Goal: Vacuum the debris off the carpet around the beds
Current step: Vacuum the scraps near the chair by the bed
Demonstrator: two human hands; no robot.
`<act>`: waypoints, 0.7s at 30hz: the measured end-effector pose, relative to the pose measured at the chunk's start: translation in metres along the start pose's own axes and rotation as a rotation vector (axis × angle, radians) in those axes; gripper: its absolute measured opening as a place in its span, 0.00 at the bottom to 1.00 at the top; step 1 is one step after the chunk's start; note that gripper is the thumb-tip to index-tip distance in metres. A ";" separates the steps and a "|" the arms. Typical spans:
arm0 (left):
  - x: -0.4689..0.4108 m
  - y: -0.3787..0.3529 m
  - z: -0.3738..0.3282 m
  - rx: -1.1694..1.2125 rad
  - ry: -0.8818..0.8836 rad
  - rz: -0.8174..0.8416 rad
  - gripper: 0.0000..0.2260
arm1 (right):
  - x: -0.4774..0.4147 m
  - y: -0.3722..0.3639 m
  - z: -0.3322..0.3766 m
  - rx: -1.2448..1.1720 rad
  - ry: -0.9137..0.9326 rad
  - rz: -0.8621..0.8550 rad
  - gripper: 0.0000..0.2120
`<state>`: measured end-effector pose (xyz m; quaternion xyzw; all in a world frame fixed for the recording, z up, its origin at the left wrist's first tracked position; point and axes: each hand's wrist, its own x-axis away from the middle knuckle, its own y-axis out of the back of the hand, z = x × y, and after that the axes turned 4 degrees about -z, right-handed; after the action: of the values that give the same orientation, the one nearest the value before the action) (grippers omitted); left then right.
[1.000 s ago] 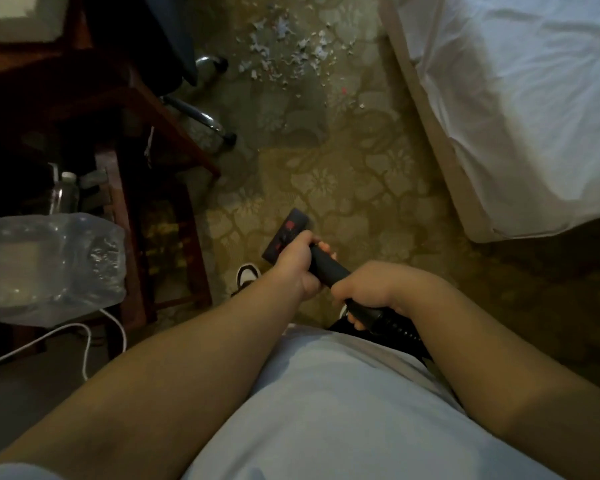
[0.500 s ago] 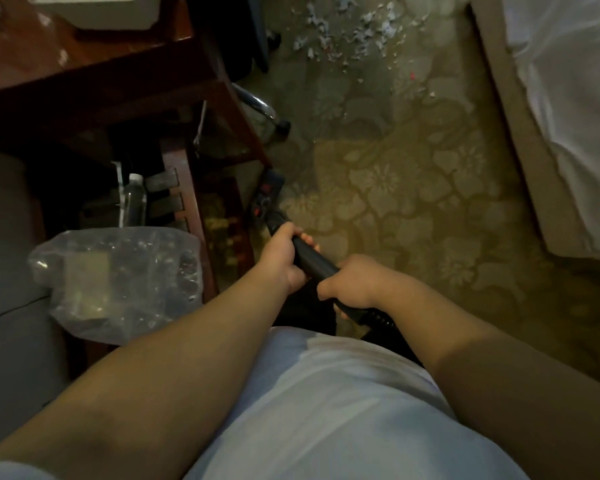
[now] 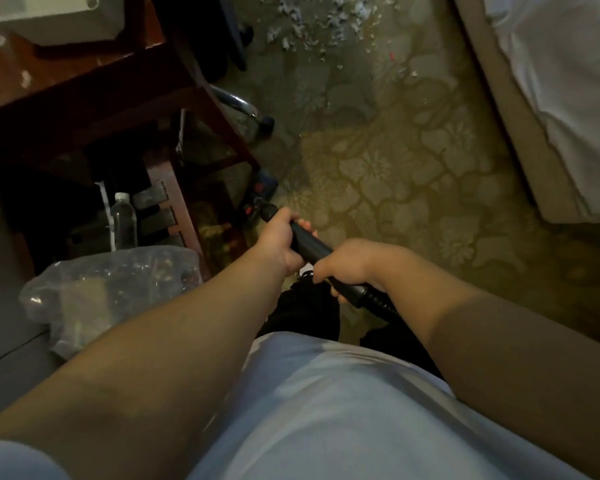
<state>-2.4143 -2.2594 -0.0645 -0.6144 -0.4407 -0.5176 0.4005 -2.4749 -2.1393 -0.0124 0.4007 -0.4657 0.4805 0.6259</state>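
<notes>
A black vacuum wand point(image 3: 309, 244) runs diagonally from its ribbed hose end at my waist toward the floor near the table leg. My left hand point(image 3: 279, 239) grips the wand higher up, close to a dark nozzle part with red marks point(image 3: 262, 199). Just behind it, my right hand point(image 3: 343, 263) grips the wand above the ribbed hose. White paper scraps point(image 3: 326, 19) lie scattered on the patterned carpet point(image 3: 395, 174) at the top of the view, well ahead of the nozzle. The nozzle's mouth is hidden in shadow.
A dark wooden table point(image 3: 94, 95) stands at the left with a water bottle point(image 3: 123, 220) beneath it. A clear plastic bag point(image 3: 108, 292) sits by its leg. A chair's chrome base point(image 3: 239, 102) is beyond. The bed point(image 3: 551, 98) with white sheets fills the right edge.
The view has swung left and forward: the table now fills more of the left and the bed has slid toward the right edge. The nozzle moved closer to the table leg. Both hands keep their grip.
</notes>
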 end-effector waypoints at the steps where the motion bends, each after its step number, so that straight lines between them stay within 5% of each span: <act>1: 0.000 0.001 0.006 -0.036 0.006 -0.008 0.06 | 0.002 -0.005 -0.009 -0.035 -0.002 0.010 0.12; 21: 0.050 -0.128 0.371 -0.434 0.221 0.107 0.09 | 0.119 0.064 -0.392 -0.403 -0.147 -0.070 0.17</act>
<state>-2.4285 -1.8640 -0.0638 -0.6483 -0.2396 -0.6422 0.3316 -2.4471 -1.7259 0.0104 0.3175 -0.5826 0.3250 0.6739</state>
